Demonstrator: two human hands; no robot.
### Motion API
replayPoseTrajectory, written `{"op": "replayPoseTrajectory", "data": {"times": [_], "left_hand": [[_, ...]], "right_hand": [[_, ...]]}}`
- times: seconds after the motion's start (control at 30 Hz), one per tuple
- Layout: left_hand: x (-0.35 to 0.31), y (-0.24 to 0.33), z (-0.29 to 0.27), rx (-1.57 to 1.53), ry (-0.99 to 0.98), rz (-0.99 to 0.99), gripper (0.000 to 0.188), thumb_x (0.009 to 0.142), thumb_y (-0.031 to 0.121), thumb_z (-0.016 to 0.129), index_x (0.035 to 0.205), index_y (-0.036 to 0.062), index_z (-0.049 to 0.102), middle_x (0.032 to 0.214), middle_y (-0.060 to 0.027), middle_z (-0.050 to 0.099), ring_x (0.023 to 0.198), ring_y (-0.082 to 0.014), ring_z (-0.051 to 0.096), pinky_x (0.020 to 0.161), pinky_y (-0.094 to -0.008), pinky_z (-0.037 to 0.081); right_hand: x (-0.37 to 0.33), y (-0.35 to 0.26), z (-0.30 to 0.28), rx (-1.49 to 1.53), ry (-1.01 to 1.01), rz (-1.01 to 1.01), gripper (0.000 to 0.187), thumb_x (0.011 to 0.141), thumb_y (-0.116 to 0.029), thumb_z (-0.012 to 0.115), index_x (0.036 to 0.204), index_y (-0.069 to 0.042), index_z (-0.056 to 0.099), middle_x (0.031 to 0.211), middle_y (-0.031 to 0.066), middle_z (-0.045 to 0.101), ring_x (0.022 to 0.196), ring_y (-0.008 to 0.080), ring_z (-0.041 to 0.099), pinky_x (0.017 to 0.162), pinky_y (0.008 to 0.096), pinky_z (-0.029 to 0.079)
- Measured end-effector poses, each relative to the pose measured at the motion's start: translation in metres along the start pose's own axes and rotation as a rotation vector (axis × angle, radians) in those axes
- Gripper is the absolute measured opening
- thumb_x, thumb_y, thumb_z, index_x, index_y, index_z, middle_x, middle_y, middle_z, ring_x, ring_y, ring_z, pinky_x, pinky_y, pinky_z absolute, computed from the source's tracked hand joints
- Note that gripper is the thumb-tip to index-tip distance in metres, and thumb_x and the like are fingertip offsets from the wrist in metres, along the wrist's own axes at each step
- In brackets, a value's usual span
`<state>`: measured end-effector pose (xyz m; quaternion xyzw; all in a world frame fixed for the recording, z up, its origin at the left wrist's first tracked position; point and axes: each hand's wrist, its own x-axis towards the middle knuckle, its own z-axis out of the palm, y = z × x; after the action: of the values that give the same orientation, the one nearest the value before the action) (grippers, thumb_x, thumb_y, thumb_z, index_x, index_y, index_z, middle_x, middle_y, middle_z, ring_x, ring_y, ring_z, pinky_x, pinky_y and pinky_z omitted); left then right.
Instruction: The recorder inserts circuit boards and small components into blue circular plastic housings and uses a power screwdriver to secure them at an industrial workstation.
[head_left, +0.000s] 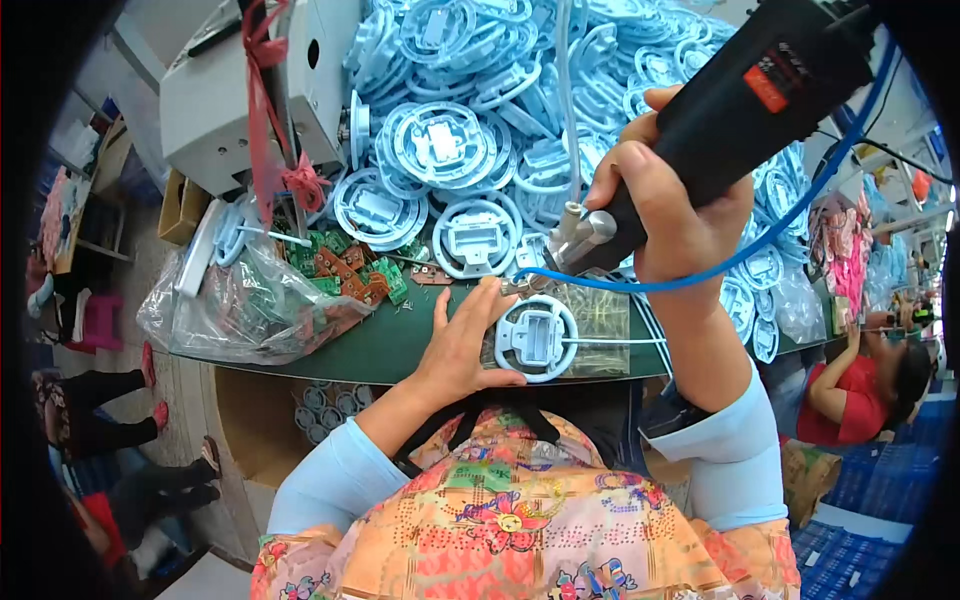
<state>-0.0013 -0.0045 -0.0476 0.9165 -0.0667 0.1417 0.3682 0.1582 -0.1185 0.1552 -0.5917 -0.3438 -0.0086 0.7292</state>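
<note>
In my right hand (pixel 680 205) is a black power screwdriver (pixel 745 110), fingers wrapped round its body. Its metal nose (pixel 585 238) slants down and left toward the bench. Below the nose lies a light blue, wheel-shaped plastic part (pixel 537 340) with a rectangular recess in its middle. My left hand (pixel 455 345) spans the left side of this part, thumb at its lower rim and fingertips at its upper side, close to the screwdriver's tip. Whether a screw sits at the tip is too small to tell.
A large heap of similar light blue parts (pixel 440 145) rises behind. To the left are a grey metal box (pixel 250 90), circuit boards (pixel 345 270) and a clear plastic bag (pixel 260 310). A blue hose (pixel 700 283) loops across my right wrist. A person in red (pixel 845 400) sits at the right.
</note>
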Motion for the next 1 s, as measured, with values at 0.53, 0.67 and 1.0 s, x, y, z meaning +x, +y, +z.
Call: {"op": "replayPoseTrajectory", "data": {"times": [0.53,0.67,1.0], "left_hand": [[-0.003,-0.003,0.003,0.016,0.040,-0.014,0.108,0.061,0.051,0.085,0.148,0.0114,0.035,0.153,-0.0119,0.035,0.144,-0.0272,0.029,0.111,-0.0635,0.014],[-0.001,-0.001,0.000,0.027,-0.004,-0.021,0.106,0.061,0.051,0.084,0.148,0.0139,0.036,0.154,-0.0099,0.034,0.145,-0.0264,0.028,0.111,-0.0648,0.015],[-0.002,-0.001,0.001,0.000,0.017,-0.030,0.108,0.061,0.049,0.085,0.149,0.0115,0.034,0.153,-0.0105,0.035,0.145,-0.0266,0.028,0.110,-0.0660,0.016]], "right_hand": [[-0.014,-0.019,0.020,-0.101,-0.128,-0.070,0.037,0.083,-0.001,0.062,0.117,0.007,0.049,0.078,0.0103,0.059,0.061,0.0187,0.062,0.059,0.0299,0.050],[-0.016,-0.017,0.025,-0.077,-0.098,-0.037,0.037,0.083,0.000,0.062,0.117,0.006,0.049,0.078,0.0108,0.060,0.061,0.0187,0.062,0.059,0.0302,0.050],[-0.017,-0.016,0.023,-0.101,-0.089,-0.053,0.036,0.083,0.001,0.062,0.116,0.006,0.049,0.077,0.0109,0.061,0.059,0.0186,0.062,0.058,0.0296,0.050]]}}
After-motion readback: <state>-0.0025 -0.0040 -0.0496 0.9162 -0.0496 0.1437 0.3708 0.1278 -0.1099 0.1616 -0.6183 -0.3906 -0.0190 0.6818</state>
